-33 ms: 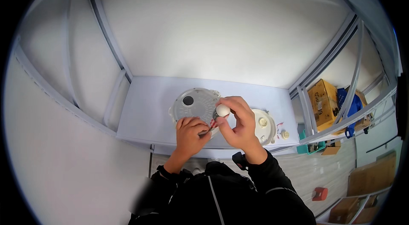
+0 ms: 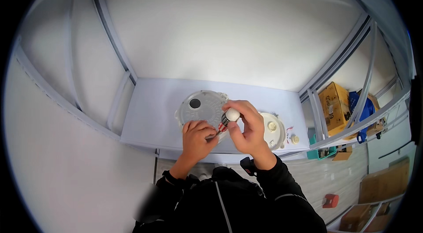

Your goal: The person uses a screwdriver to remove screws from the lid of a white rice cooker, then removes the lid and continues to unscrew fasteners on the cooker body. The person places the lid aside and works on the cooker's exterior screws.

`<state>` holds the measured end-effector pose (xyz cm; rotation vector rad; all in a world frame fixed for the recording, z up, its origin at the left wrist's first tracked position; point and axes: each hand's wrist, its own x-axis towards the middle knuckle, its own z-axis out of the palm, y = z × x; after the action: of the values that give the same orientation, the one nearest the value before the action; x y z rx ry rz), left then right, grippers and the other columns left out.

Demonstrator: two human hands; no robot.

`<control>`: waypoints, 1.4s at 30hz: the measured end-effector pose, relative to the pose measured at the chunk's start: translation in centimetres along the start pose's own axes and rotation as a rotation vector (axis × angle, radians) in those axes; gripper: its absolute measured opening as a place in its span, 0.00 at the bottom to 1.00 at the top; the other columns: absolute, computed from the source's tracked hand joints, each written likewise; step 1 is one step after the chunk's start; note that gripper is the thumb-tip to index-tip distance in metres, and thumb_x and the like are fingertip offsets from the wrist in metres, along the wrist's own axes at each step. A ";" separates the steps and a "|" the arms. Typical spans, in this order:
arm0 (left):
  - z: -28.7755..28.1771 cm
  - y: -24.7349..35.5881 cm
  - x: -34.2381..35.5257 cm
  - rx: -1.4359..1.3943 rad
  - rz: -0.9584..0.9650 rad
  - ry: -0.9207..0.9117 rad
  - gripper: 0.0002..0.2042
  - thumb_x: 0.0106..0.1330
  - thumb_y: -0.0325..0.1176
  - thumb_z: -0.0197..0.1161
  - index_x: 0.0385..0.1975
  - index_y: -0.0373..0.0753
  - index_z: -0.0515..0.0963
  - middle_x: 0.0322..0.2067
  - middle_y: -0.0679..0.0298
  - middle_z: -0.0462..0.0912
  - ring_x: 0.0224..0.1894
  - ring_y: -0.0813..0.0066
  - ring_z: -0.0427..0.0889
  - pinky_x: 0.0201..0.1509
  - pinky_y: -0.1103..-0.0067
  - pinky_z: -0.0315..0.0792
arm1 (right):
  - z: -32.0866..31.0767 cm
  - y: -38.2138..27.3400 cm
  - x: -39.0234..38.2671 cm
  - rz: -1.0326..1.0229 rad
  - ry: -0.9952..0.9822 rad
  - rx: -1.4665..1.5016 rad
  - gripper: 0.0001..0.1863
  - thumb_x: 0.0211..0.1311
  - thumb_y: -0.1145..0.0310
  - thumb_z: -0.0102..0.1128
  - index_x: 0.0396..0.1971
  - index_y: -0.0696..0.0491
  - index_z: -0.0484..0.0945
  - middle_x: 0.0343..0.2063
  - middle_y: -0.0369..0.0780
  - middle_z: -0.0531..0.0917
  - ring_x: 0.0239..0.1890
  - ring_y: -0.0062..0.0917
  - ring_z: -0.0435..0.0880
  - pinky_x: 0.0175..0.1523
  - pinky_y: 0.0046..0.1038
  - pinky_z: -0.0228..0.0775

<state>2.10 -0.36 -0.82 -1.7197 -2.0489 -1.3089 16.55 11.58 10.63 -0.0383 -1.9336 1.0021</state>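
Nearby, white disc (image 2: 272, 129) beside hands (image 2: 224, 134)

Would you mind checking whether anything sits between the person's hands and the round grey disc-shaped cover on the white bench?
Nothing visible does. The left hand rests at the near edge of the round grey disc-shaped cover, and the right hand holds a small screwdriver with a white knob just over its right side, with no other object between.
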 end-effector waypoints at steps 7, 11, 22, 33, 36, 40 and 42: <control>-0.3 0.7 0.4 -0.019 -0.029 0.031 0.04 0.53 0.34 0.75 0.27 0.46 0.87 0.37 0.75 0.88 0.51 0.68 0.83 0.60 0.68 0.66 | -0.1 -0.5 0.6 0.041 -0.110 -0.186 0.28 0.63 0.80 0.71 0.64 0.58 0.79 0.56 0.49 0.83 0.53 0.35 0.85 0.58 0.32 0.77; -0.3 0.3 0.0 -0.028 -0.009 0.011 0.06 0.53 0.34 0.77 0.29 0.46 0.87 0.40 0.73 0.88 0.53 0.66 0.83 0.60 0.66 0.66 | 0.0 0.2 0.5 0.056 -0.084 -0.153 0.30 0.67 0.77 0.72 0.68 0.59 0.76 0.58 0.50 0.83 0.56 0.37 0.85 0.61 0.32 0.77; -0.2 -0.1 0.1 -0.055 0.006 0.017 0.07 0.53 0.35 0.80 0.28 0.45 0.89 0.38 0.71 0.90 0.49 0.67 0.86 0.59 0.65 0.68 | -0.4 0.1 0.1 -0.048 -0.097 -0.146 0.27 0.73 0.74 0.66 0.70 0.58 0.73 0.60 0.51 0.84 0.59 0.37 0.85 0.64 0.35 0.76; -0.5 0.0 0.9 -0.075 -0.126 -0.031 0.04 0.59 0.31 0.76 0.32 0.41 0.90 0.37 0.64 0.89 0.41 0.57 0.86 0.54 0.64 0.75 | -0.4 1.4 -1.0 0.014 0.337 0.038 0.24 0.75 0.79 0.60 0.68 0.62 0.71 0.59 0.50 0.79 0.58 0.33 0.82 0.65 0.37 0.75; -0.6 -0.1 0.8 -0.062 -0.101 -0.006 0.04 0.60 0.30 0.74 0.33 0.40 0.89 0.37 0.63 0.89 0.41 0.56 0.86 0.54 0.63 0.75 | -1.0 0.5 -0.5 0.109 0.447 0.185 0.23 0.75 0.82 0.53 0.68 0.63 0.70 0.53 0.47 0.79 0.50 0.27 0.80 0.60 0.33 0.77; -0.5 0.0 0.8 -0.051 -0.059 -0.003 0.04 0.61 0.29 0.73 0.34 0.39 0.89 0.38 0.63 0.88 0.42 0.56 0.85 0.55 0.63 0.76 | -2.9 4.2 -1.8 0.212 0.292 -0.093 0.14 0.72 0.81 0.54 0.55 0.55 0.77 0.43 0.37 0.80 0.36 0.17 0.79 0.39 0.22 0.74; -0.7 -0.1 0.9 -0.062 -0.048 -0.016 0.05 0.61 0.29 0.73 0.35 0.39 0.89 0.39 0.63 0.88 0.42 0.55 0.85 0.55 0.63 0.76 | -2.4 5.2 -1.8 0.265 0.214 -0.242 0.06 0.71 0.77 0.61 0.44 0.55 0.81 0.33 0.34 0.80 0.28 0.15 0.76 0.33 0.21 0.69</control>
<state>1.46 -0.18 0.08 -1.7220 -2.0915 -1.3913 17.50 15.85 6.47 -0.5308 -1.8707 0.8860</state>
